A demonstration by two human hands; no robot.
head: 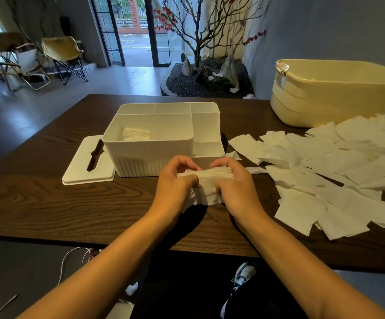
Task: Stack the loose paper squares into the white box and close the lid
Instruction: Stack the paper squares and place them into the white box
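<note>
Head view: hands [207, 180] hide gripped paper stack [206, 184].

Folding chairs [62, 56] stand near daylit glass doors [133, 31].

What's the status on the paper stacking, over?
Both hands, left hand and right hand, grip a paper stack before the white box. Lid off, left of box. Loose squares remain. Nothing blocking.

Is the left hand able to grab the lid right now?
Probably not yet. The left hand and right hand both hold a bundle of paper squares. The lid lies flat, left of the white box, uncovered.
</note>
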